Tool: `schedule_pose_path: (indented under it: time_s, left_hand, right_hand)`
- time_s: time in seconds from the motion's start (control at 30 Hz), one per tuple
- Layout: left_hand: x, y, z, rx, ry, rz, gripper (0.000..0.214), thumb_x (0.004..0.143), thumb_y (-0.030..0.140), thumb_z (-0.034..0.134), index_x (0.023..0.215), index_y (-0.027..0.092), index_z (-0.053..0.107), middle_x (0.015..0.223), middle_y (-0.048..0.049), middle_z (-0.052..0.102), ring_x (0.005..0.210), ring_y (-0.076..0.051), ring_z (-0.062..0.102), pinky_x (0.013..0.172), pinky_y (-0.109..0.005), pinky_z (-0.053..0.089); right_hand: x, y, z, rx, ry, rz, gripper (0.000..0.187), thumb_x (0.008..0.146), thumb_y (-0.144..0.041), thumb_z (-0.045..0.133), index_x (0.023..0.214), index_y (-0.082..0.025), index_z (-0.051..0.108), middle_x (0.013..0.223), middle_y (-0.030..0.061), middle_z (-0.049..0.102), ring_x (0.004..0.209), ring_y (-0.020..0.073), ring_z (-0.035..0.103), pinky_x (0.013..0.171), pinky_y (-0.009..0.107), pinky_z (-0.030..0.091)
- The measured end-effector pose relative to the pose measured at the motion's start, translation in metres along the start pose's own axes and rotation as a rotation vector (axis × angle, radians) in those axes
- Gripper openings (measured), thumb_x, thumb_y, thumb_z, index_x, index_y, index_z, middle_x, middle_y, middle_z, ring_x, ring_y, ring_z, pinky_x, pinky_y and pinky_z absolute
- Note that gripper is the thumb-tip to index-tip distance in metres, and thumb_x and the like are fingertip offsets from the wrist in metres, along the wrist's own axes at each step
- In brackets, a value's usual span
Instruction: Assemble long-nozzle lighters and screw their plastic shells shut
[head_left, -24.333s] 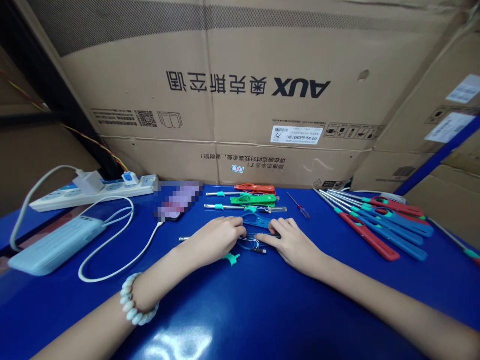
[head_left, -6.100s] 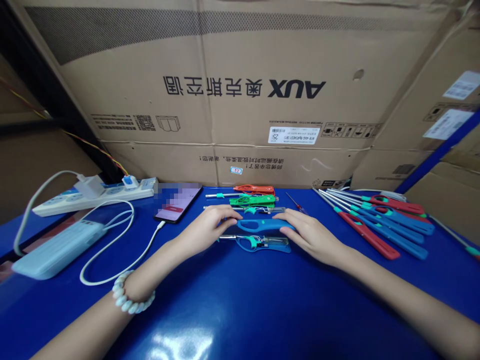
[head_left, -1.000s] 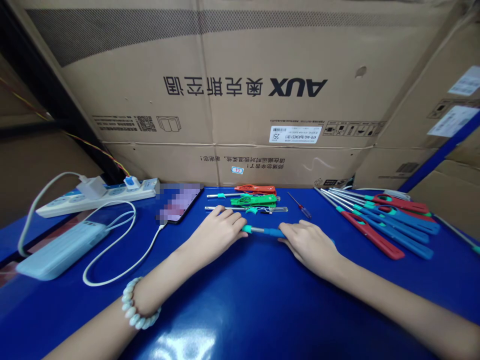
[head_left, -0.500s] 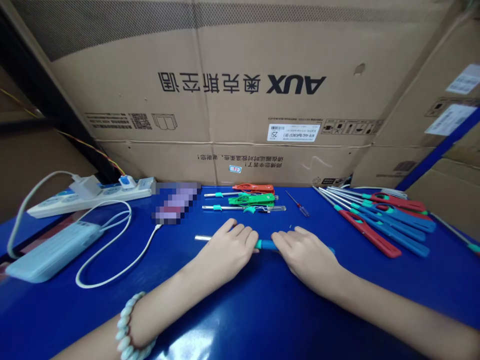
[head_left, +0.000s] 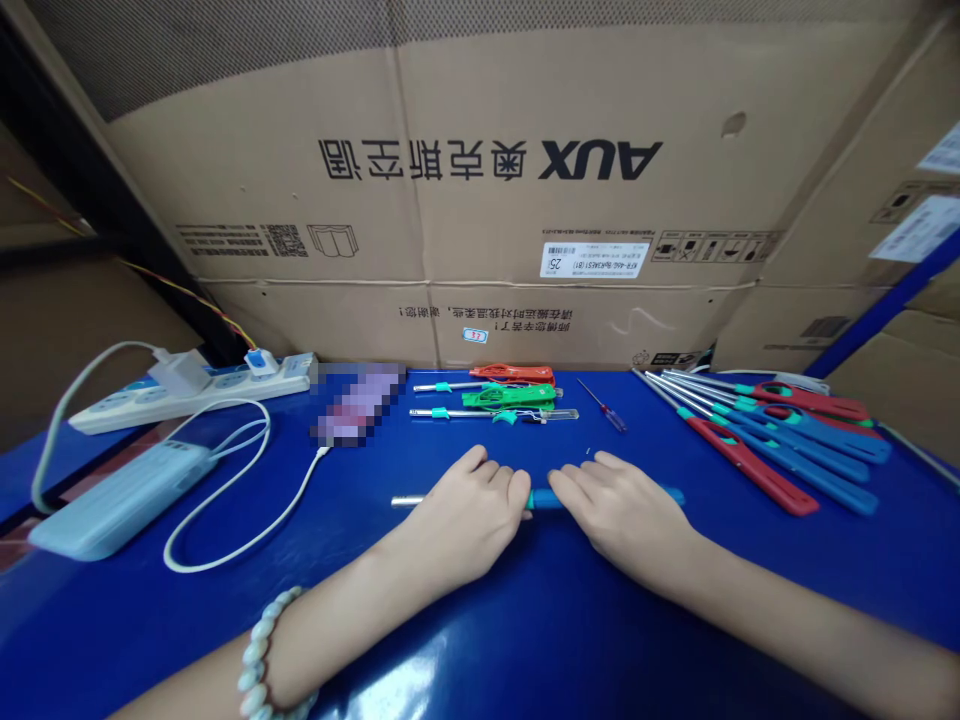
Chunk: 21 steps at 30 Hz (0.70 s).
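Note:
Both fists are closed around a long-nosed lighter [head_left: 547, 498] with a blue handle, a green-teal collar and a metal barrel. My left hand [head_left: 476, 510] grips it around the barrel and collar, and the metal tip sticks out to the left. My right hand [head_left: 616, 505] wraps the blue handle, whose end shows past the knuckles. The trigger area is hidden by the fingers. Behind the hands lie opened lighter parts: a green handle shell [head_left: 510, 397], an orange handle shell [head_left: 514, 374] and a metal barrel with a clear fuel tank [head_left: 559, 414].
A small screwdriver [head_left: 611, 413] lies behind my right hand. Several red and blue lighters [head_left: 780, 430] fan out at right. A power strip [head_left: 225, 385], a light-blue power bank [head_left: 124, 500], a white cable [head_left: 217, 569] and a blurred purple object [head_left: 360, 405] occupy the left. Cardboard [head_left: 480, 220] walls the back.
Both hands keep their grip on the blue lighter, which sits slightly lower and farther right in view. The whole scene has shifted slightly right with the camera.

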<state>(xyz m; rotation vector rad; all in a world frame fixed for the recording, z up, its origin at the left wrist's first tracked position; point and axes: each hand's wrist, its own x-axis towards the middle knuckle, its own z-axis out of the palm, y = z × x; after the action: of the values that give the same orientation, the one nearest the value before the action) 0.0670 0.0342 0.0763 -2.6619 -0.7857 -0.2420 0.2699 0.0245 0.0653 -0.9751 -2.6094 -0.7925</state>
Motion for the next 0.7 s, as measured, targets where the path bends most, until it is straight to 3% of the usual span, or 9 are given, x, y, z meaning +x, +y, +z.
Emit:
schedule_pose_path:
  time_s: [0.23,0.33,0.43,0.7]
  left_hand:
    - [-0.0017,-0.0052,-0.0003,-0.026,-0.012,-0.012,0.019,0.096,0.021,0.036,0.082,0.015,0.048,0.071,-0.0052,0.059,0.063,-0.021,0.055,0.068,-0.035,0.035]
    - [-0.0014,-0.0078,0.0008,-0.046,-0.028,-0.028,0.017,0.096,0.022,0.038,0.082,0.016,0.048,0.071,-0.0044,0.059,0.063,-0.021,0.055,0.068,-0.035,0.035]
    - [-0.0012,-0.0087,0.003,-0.061,-0.04,-0.028,0.017,0.096,0.022,0.039,0.082,0.016,0.047,0.07,-0.0037,0.06,0.063,-0.02,0.055,0.069,-0.034,0.034]
    - [-0.0013,-0.0075,0.0044,-0.058,-0.016,0.002,0.019,0.096,0.02,0.036,0.081,0.016,0.047,0.071,-0.0045,0.059,0.062,-0.02,0.054,0.068,-0.034,0.034]
  right_hand:
    - [0.0031,0.0019,-0.0018,-0.006,0.0,-0.002,0.019,0.086,-0.003,0.042,0.079,-0.017,0.052,0.064,0.0012,0.062,0.054,0.0161,0.055,0.061,0.03,0.032]
    - [0.0038,0.0038,-0.0021,0.042,-0.039,0.001,0.016,0.094,-0.017,0.044,0.079,-0.017,0.051,0.064,0.0004,0.061,0.056,0.0162,0.057,0.063,0.029,0.035]
    - [0.0036,0.0033,-0.001,0.075,-0.059,0.002,0.026,0.097,-0.034,0.041,0.079,-0.018,0.05,0.065,0.0008,0.061,0.057,0.0174,0.058,0.063,0.03,0.036]
    - [0.0037,0.0005,0.0004,0.068,0.0,0.017,0.036,0.101,-0.033,0.028,0.076,-0.018,0.049,0.06,0.0001,0.058,0.052,0.0166,0.056,0.06,0.03,0.032]
